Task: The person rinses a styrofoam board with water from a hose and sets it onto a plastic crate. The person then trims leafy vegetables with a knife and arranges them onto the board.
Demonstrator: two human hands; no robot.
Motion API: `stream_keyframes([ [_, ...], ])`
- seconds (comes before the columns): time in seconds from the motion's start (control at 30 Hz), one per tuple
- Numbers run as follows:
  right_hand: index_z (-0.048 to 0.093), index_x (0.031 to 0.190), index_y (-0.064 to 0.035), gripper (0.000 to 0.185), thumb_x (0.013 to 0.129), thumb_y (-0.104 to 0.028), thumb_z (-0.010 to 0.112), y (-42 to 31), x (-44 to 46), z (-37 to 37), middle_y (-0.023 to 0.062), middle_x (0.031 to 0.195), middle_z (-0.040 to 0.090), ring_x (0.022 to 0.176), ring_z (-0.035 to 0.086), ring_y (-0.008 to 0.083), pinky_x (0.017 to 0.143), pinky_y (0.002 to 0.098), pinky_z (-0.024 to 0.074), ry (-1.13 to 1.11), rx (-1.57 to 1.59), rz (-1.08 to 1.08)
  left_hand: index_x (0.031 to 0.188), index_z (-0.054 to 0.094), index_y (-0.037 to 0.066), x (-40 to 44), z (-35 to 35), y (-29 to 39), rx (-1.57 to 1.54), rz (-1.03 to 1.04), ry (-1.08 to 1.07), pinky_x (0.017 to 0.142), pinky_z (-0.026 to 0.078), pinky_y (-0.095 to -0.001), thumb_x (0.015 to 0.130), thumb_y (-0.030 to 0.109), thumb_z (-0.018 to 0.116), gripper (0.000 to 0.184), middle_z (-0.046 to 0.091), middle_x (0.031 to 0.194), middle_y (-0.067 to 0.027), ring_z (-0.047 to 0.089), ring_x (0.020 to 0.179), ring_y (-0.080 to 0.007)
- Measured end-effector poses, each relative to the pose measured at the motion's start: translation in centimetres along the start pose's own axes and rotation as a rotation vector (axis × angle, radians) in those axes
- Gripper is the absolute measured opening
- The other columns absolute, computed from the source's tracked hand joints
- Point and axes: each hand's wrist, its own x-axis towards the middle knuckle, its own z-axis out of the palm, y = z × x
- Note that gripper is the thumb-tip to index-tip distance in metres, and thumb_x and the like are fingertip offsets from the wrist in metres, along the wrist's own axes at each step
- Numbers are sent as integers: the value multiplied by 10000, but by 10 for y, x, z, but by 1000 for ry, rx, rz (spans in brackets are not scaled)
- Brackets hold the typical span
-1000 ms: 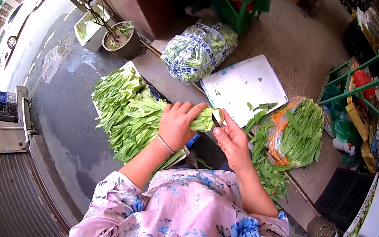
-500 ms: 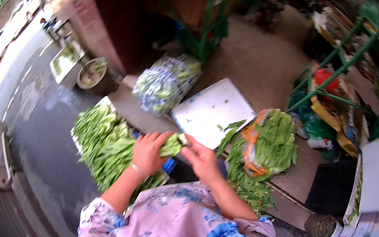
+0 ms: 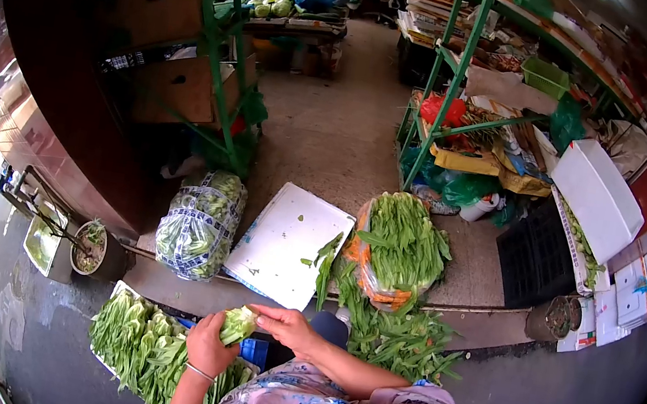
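Observation:
My left hand (image 3: 208,346) is closed around a head of leafy lettuce (image 3: 238,325), its pale cut end pointing up and to the right. At that cut end, my right hand (image 3: 291,331) pinches with thumb and fingers; whether a small blade is in it I cannot make out. Below and left of my left hand, rows of long-leaved lettuce (image 3: 136,346) lie on a white tray. To the right of my right hand, loose leaves (image 3: 395,336) are heaped on the ground. A blue object (image 3: 255,352) shows partly beneath my hands.
In front lie a white board (image 3: 292,239), a wrapped bundle of greens (image 3: 202,221) and an orange-trimmed bag (image 3: 403,244) topped with leaves. Green metal racks (image 3: 455,79) flank the passage. A black crate (image 3: 531,256) and white foam boxes (image 3: 600,191) stand right, a plant pot (image 3: 89,249) left.
The view has tilted up and turned, showing more of the passage and racks. Both hands stay on the lettuce; the right hand remains at its cut end.

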Motion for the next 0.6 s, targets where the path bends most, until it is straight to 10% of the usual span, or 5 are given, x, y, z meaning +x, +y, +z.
stream_keyframes([
  [0.13,528,1153,-112,324,862,-251,536,17,6,-22,-114,583,306,447,233,6,376,177,153,148,42,72,998,533,9,-4,-1,0,-142,18,-124,702,455,-385,492,137,709,551,573,878,-147,556,804,-324],
  [0.33,493,1195,-176,364,853,-292,545,-5,3,-28,-85,618,326,442,240,2,371,157,162,198,162,148,964,510,-32,16,-3,11,-313,-15,-120,674,469,-371,536,142,711,504,575,842,-204,570,781,-357],
  [0.4,470,1214,-116,484,801,-322,615,-8,0,-25,-42,689,406,517,364,28,425,161,304,142,173,116,957,510,-23,17,-1,6,-299,-10,-96,669,471,-373,541,143,708,491,581,844,-202,572,782,-356],
  [0.53,496,1153,-10,600,672,-266,746,2,5,1,42,890,540,806,517,117,689,239,429,197,-593,-591,993,499,-2,9,-8,8,-224,-17,-150,669,476,-382,548,153,706,514,588,843,-195,575,777,-360],
  [0.6,583,1005,2,425,683,-236,729,0,2,7,77,883,569,795,549,149,683,266,440,233,-767,-539,1054,471,38,-1,-13,14,-197,-86,-172,667,477,-397,555,162,704,565,594,843,-187,579,776,-358],
])
